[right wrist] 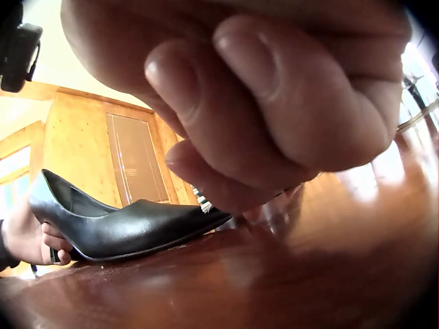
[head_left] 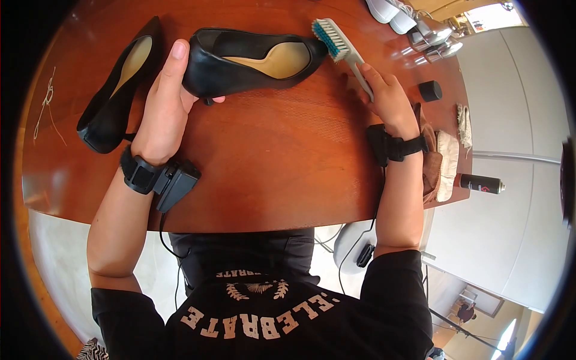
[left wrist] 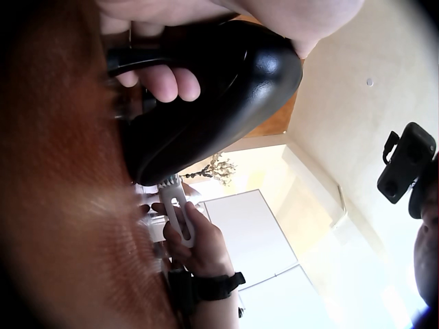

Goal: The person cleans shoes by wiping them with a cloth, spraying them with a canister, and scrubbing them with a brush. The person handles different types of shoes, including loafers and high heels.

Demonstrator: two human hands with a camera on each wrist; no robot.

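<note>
My left hand [head_left: 163, 114] grips a black high-heeled pump [head_left: 207, 75] at its heel end, thumb along the back and fingers curled beneath around the heel. The pump's tan insole faces up and its pointed toe points right. In my right hand [head_left: 393, 103] is the pale handle of a scrub brush [head_left: 337, 41]. White and teal bristles meet the pump's toe. From the left wrist, the brush [left wrist: 180, 216] shows below the toe. Curled fingers [right wrist: 274, 103] fill the right wrist view and hide most of the brush. Left of the held shoe lies a second black pump [head_left: 99, 123].
White sneakers [head_left: 401, 19] and shiny metallic objects [head_left: 432, 35] stand at the far right of the brown table [head_left: 270, 174]. Nearer are a small black cap [head_left: 430, 91], a brown and cream cloth item [head_left: 445, 165] and a spray can [head_left: 482, 183]. Thin string [head_left: 48, 99] lies far left.
</note>
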